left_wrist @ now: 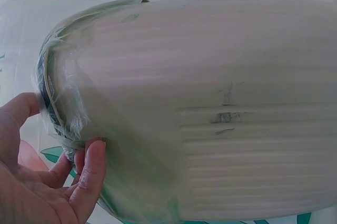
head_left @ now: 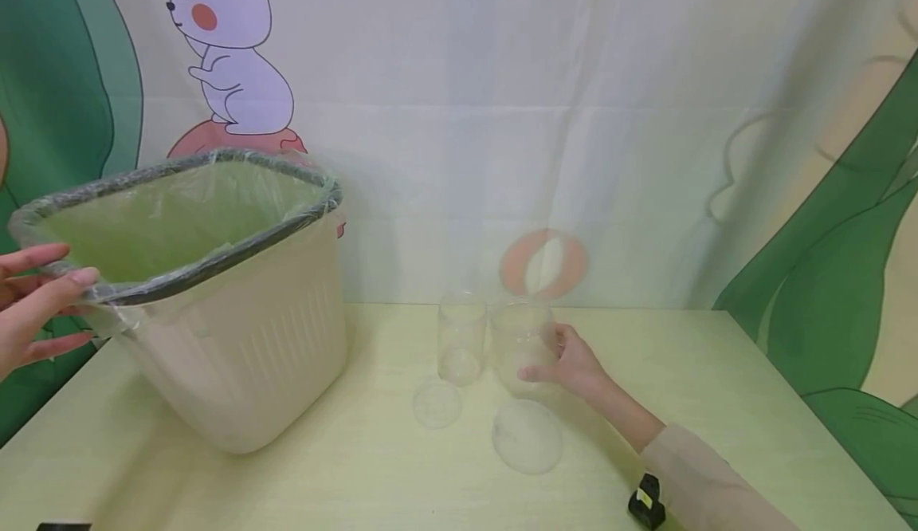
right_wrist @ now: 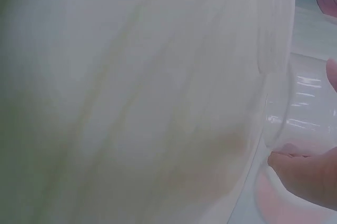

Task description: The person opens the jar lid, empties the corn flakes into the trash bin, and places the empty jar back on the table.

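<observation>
At the left of the head view is a beige trash bin (head_left: 287, 332) with a clear plastic liner (head_left: 179, 196) folded over its dark rim. My left hand (head_left: 36, 304) grips the rim at its near left corner; the left wrist view shows the fingers (left_wrist: 89, 176) against the liner's folded edge. My right hand (head_left: 574, 363) holds a wide clear jar (head_left: 512, 340) from its right side, thumb in front and fingers partly hidden behind. Just left of that jar stands a narrower clear jar (head_left: 461, 332). Two round clear lids, a small one (head_left: 437, 403) and a larger one (head_left: 527, 437), lie before the jars.
A pale yellow table (head_left: 387, 475) bears everything. Behind it hangs a curtain (head_left: 430, 156) printed with a rabbit and green leaves. A small black object (head_left: 647, 502) is by the right sleeve, and another dark item (head_left: 64, 526) shows at the bottom left edge.
</observation>
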Demonstrator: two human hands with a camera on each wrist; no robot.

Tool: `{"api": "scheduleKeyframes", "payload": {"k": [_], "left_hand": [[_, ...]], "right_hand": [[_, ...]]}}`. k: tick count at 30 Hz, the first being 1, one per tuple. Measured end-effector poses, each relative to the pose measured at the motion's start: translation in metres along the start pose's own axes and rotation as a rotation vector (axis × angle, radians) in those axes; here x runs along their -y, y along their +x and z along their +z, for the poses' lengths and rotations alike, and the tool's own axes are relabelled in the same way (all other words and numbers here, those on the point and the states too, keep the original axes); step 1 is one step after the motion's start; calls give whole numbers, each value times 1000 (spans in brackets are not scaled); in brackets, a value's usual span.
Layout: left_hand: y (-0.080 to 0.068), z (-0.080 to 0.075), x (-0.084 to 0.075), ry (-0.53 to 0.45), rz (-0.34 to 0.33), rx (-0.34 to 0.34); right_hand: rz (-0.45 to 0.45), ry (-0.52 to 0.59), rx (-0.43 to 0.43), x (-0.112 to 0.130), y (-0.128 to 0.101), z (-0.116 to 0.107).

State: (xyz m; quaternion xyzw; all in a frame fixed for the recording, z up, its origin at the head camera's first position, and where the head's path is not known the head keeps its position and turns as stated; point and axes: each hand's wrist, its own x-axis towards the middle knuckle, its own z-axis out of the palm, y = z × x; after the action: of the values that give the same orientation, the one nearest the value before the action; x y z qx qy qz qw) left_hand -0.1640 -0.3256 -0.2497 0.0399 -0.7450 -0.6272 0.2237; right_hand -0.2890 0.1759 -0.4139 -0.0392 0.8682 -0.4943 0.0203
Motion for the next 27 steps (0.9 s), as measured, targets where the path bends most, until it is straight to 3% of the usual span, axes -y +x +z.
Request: {"api": "scheduleKeyframes", "payload": {"k": [9, 17, 27], "left_hand": [[1, 2, -1, 140, 7, 1], [0, 3, -2, 97, 3, -12], [1, 3, -1, 154, -17, -34]], "right_hand": [[-18, 37, 51, -5, -2, -5], [-92, 118, 102, -9, -3, -11], [-99, 76, 143, -11, -3, -17]]}}
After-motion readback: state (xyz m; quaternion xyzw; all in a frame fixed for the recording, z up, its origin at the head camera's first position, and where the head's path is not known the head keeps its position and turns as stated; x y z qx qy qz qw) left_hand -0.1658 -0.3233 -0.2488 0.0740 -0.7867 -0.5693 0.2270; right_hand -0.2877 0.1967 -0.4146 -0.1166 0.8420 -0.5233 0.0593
